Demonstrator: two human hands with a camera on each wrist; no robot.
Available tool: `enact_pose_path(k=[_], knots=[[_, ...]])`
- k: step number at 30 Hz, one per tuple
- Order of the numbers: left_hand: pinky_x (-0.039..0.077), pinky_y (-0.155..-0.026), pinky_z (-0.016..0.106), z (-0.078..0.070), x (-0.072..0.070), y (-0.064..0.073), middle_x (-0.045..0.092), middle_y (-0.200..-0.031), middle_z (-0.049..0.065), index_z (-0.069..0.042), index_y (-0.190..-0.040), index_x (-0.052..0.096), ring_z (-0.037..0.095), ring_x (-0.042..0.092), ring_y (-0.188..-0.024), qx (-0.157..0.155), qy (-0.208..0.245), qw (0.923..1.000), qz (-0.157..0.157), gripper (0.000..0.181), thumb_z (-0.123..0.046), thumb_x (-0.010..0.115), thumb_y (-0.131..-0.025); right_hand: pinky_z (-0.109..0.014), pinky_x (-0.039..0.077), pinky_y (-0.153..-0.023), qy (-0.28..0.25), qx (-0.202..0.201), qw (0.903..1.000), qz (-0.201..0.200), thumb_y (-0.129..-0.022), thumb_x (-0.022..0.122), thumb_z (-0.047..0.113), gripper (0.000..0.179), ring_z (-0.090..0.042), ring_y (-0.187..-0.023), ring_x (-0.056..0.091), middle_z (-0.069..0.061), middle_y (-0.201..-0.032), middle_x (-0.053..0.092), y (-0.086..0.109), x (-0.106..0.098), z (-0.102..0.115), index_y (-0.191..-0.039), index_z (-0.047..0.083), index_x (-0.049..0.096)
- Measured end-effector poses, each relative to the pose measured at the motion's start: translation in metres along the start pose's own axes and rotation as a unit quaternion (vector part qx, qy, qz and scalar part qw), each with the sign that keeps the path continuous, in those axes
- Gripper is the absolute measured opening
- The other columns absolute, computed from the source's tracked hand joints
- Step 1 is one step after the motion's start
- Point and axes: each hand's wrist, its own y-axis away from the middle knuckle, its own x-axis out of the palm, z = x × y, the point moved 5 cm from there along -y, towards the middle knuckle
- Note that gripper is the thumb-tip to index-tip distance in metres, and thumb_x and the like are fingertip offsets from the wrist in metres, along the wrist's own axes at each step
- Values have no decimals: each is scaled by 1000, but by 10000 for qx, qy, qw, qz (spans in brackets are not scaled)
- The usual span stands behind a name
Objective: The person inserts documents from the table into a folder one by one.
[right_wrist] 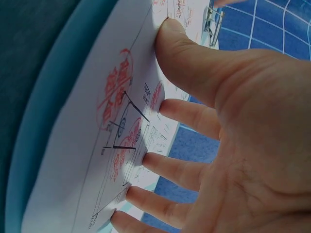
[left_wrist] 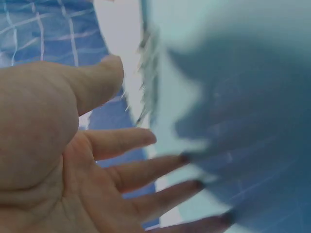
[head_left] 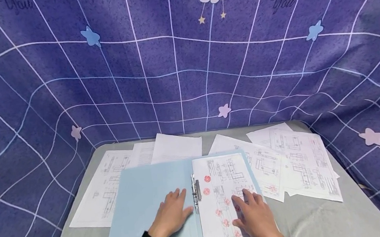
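Left hand [head_left: 171, 214] over folder [head_left: 148, 187], left of clip [head_left: 196, 191]; right hand [head_left: 255, 216] touches stamped paper [head_left: 222, 196], right of clip. Both spread, grasping nothing.

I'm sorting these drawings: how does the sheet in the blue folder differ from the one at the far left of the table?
The folder sheet bears several red marks; the far-left sheet shows none on its visible part. The folder sheet lies inside the blue folder with the right hand on it; the far-left sheet lies on the table, partly covered by the folder. Both are white with line drawings.
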Motion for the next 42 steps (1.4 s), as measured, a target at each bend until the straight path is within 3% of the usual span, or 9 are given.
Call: enact_pose_path(k=[3, 6, 14, 20, 26, 30, 33, 35, 42], knots=[[44, -97, 55, -1, -20, -19, 63, -122, 24, -2, -143, 47, 38, 60, -113, 117, -14, 9999, -92, 59, -32, 63, -95, -63, 49, -79, -46, 75, 10000, -21, -63, 87, 45, 71, -51, -112, 53, -24, -134, 52, 0, -2, -1, -125, 19, 65], [50, -88, 51, -6, -32, -40, 67, -111, 23, -2, -142, 49, 37, 65, -100, 337, -252, 9991, -81, 54, -27, 63, -95, -64, 49, -80, -97, 115, 9999, 31, -64, 87, 45, 71, -52, -113, 52, -25, -135, 52, 1, -2, -1, -126, 18, 64], [53, -77, 47, -20, -28, -70, 68, -115, 17, -10, -138, 56, 35, 66, -96, 234, -919, 9954, 106, 45, -22, 64, -95, -64, 48, -81, -182, 109, 9998, -21, -62, 87, 45, 73, -51, -113, 52, -24, -135, 52, 2, -1, 1, -126, 18, 64], [51, -67, 43, -30, -28, -72, 70, -104, 13, -11, -125, 66, 27, 65, -82, 210, -942, 9952, 132, 35, -22, 67, -92, -64, 47, -83, -166, 198, 9997, -34, -61, 88, 44, 72, -51, -113, 52, -24, -134, 52, 1, -1, 1, -125, 18, 65], [52, -69, 43, -31, -27, -69, 71, -104, 12, -10, -124, 67, 28, 66, -84, 205, -977, 9950, 46, 33, -23, 66, -94, -64, 46, -83, -226, 240, 9994, -81, -61, 89, 42, 71, -51, -114, 51, -24, -134, 53, 2, -2, 0, -124, 18, 66], [50, -56, 37, -31, -29, -67, 72, -94, 9, -10, -110, 72, 23, 65, -73, 500, -1034, 9917, -583, 21, -21, 67, -93, -65, 46, -83, -281, 222, 9993, -66, -61, 89, 42, 71, -51, -114, 51, -25, -134, 53, 3, -2, 1, -124, 17, 66], [40, -46, 30, -33, -34, -64, 69, -77, 1, -14, -87, 73, 13, 56, -58, 846, -1047, 9811, -1388, 5, -18, 71, -90, -66, 45, -84, -300, 253, 9992, -10, -62, 88, 43, 71, -52, -115, 50, -24, -135, 52, 3, -1, 1, -125, 17, 66], [37, -45, 26, -34, -38, -61, 66, -69, -4, -17, -76, 70, 8, 50, -53, 998, -983, 9739, -1788, 12, -17, 73, -87, -66, 45, -85, -308, 269, 9992, 6, -62, 88, 43, 72, -52, -115, 50, -24, -136, 52, 3, -1, 1, -125, 18, 65], [41, -52, 21, -34, -37, -40, 67, -71, -9, -19, -75, 74, 2, 53, -58, 1074, -390, 9738, -1968, 10, -15, 77, -84, -66, 45, -84, -279, 229, 9993, -83, -61, 88, 43, 72, -52, -115, 50, -24, -135, 52, 3, -1, 0, -125, 18, 66]])
